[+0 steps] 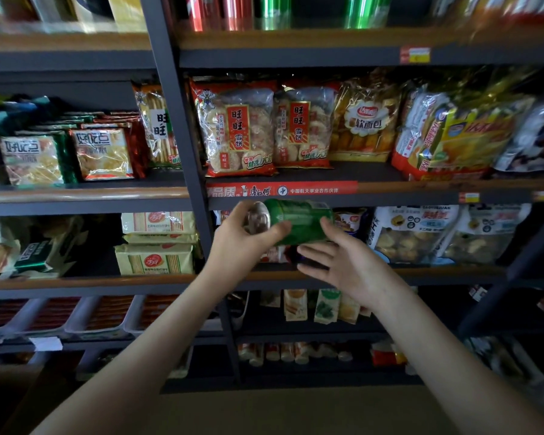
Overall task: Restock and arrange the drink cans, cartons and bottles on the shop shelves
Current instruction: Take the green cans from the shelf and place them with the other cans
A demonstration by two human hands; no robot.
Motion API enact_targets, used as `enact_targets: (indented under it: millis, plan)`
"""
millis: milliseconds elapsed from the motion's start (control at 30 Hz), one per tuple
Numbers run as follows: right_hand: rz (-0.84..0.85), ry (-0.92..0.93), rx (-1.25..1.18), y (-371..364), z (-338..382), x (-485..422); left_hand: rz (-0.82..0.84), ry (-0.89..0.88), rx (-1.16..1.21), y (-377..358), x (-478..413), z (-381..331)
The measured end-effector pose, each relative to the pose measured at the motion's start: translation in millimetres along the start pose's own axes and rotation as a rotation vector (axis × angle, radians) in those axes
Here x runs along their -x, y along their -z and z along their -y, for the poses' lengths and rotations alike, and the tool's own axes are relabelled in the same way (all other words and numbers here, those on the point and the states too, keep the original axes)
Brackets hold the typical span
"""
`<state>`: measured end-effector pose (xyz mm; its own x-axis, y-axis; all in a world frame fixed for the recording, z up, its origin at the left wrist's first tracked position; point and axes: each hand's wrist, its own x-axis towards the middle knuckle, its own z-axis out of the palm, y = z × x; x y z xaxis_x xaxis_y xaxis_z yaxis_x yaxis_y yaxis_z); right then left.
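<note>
Your left hand (pixel 236 243) curled round the green can (pixel 299 224), can tipped sideways at the shelf (pixel 421 187) front edge, your right hand (pixel 343 265) just beside it, fingers spread and relaxed

Directly above the grip, a red shelf-edge banner (pixel 281 190) runs along the shelf lip. Over it stands a Want Want rice cracker bag (pixel 236 127), touching a second rice cracker bag (pixel 302 127) on its right. Up and right of the grip sits a soft bread bag (pixel 363 120). Left of the grip, past the dark metal upright (pixel 176 120), pale cracker packs (pixel 157 259) lie stacked. Right of the grip stand clear pastry bags (pixel 415 235). Below and left, grey trays (pixel 76 315) hold red packets.
</note>
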<state>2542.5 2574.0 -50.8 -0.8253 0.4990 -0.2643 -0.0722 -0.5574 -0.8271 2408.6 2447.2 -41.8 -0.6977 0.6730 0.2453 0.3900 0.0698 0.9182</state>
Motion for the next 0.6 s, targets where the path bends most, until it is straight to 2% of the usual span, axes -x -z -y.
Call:
enact_targets:
  millis: [67, 133, 233, 300, 367, 433, 533, 600]
  plan:
    - [-0.013, 0.149, 0.223, 11, 6, 1, 0.024, 0.065, 0.138, 6, -6, -3]
    - [0.023, 0.354, 0.678, 16, 11, 3, 0.052, 0.045, 0.122, 11, -7, -7]
    - [0.103, 0.648, 1.272, 8, 13, 4, 0.064, -0.087, -0.126, 13, -1, -16]
    - [0.082, 0.825, 1.443, 3, 10, 1, 0.010, -0.238, -0.338, 8, 6, -25]
    - [0.032, 0.926, 1.437, 0, 8, -2, -0.041, -0.359, -0.441, 5, 9, -29]
    - [0.023, 0.942, 1.374, -2, 15, -3, -0.072, -0.387, -0.422, 5, 6, -35]
    - [-0.036, 0.711, 1.075, -2, 38, -4, -0.032, -0.264, -0.200, 11, -8, -48]
    - [0.025, 0.567, 0.768, 0, 57, -6, 0.020, -0.184, 0.025, 12, -22, -59]
